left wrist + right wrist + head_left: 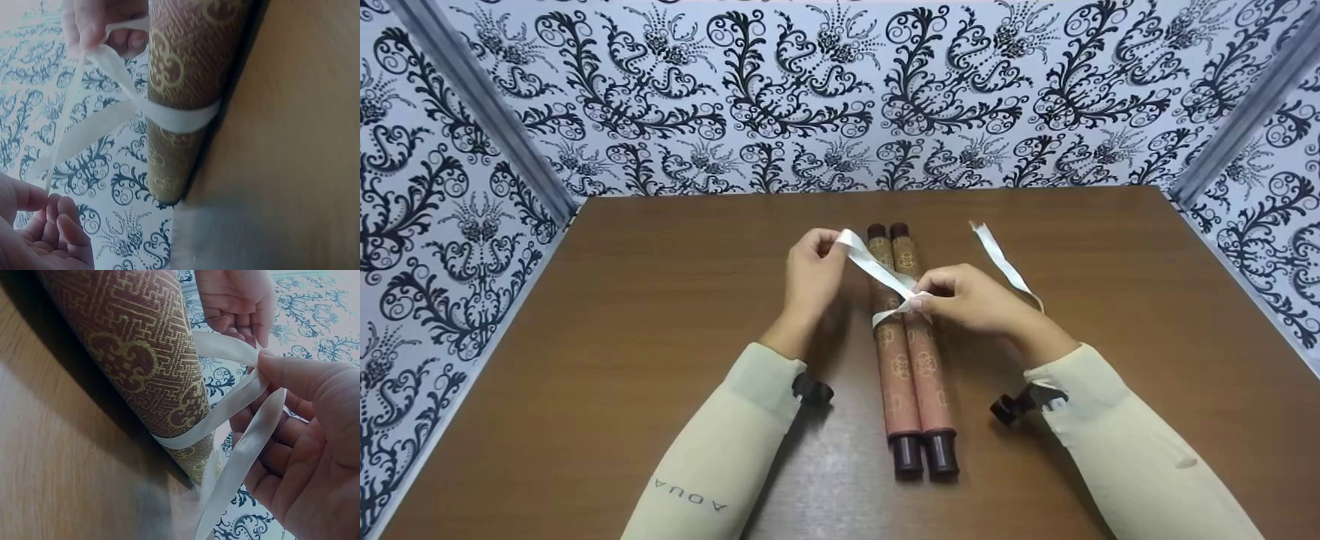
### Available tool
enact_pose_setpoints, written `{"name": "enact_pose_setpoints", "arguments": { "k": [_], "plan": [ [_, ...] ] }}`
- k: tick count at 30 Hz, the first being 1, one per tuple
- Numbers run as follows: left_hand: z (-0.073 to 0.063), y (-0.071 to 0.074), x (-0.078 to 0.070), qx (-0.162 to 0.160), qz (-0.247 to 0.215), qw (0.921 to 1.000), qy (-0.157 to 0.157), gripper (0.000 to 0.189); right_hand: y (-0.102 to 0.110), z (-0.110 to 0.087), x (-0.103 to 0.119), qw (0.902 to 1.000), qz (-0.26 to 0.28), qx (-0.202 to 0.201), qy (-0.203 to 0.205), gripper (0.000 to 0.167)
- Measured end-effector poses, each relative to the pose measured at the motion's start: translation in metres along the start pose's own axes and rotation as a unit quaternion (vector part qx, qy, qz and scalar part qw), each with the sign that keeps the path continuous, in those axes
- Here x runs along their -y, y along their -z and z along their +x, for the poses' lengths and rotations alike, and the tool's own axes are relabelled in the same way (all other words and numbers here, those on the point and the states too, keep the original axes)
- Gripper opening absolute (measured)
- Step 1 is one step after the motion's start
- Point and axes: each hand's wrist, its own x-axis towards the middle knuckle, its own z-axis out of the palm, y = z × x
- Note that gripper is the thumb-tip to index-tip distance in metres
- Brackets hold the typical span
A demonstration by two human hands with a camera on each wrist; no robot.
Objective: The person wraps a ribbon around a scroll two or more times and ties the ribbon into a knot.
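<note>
2 gold-patterned scrolls [924, 352], white ribbon [877, 268]

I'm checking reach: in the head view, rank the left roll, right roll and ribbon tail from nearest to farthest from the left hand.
1. Left roll, just to the right of the left hand.
2. Right roll, alongside the first, on its right.
3. Ribbon tail, farthest right, beyond both rolls.

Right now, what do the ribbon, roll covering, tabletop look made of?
Ribbon: probably satin-like fabric; faint sheen, soft folds.
Roll covering: likely brocade, gold pattern looking woven; printed paper possible.
Tabletop: wood or laminate, can't tell; brown grain, semi-gloss reflection.
</note>
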Motion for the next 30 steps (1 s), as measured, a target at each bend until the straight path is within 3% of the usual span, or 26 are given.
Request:
{"name": "enact_pose_setpoints", "arguments": {
  "k": [6, 15, 18, 20, 22, 24, 27, 30],
  "plan": [
    [0.004, 0.004, 0.010, -0.001, 0.007, 0.9999, 0.007, 0.010, 0.000, 0.000, 0.001, 0.9999, 0.002, 0.003, -0.010, 0.011],
    [0.002, 0.002, 0.013, 0.039, 0.042, 0.9980, 0.026, 0.015, 0.000, -0.001, 0.001, 1.0000, -0.004, 0.004, 0.001, 0.011],
    [-0.001, 0.000, 0.009, 0.042, 0.041, 0.9982, 0.015, 0.019, 0.000, -0.001, 0.000, 1.0000, -0.001, 0.006, 0.005, 0.012],
    [-0.003, -0.002, 0.004, 0.052, 0.040, 0.9978, -0.007, 0.018, 0.000, 0.000, -0.001, 1.0000, 0.000, 0.005, 0.008, 0.013],
    [-0.007, -0.004, -0.001, 0.080, 0.049, 0.9949, -0.036, 0.014, 0.000, 0.000, -0.001, 0.9999, -0.002, 0.002, 0.011, 0.013],
    [-0.012, -0.005, -0.006, 0.128, 0.067, 0.9878, -0.060, 0.011, 0.000, 0.000, -0.001, 0.9999, -0.004, -0.001, 0.014, 0.013],
    [-0.019, -0.008, -0.012, 0.210, 0.096, 0.9698, -0.079, 0.014, 0.000, 0.000, -0.001, 0.9998, -0.007, -0.005, 0.017, 0.013],
    [-0.024, -0.010, -0.016, 0.262, 0.128, 0.9526, -0.088, 0.020, 0.000, 0.001, -0.001, 0.9997, -0.012, -0.009, 0.018, 0.013]
  ]
}}
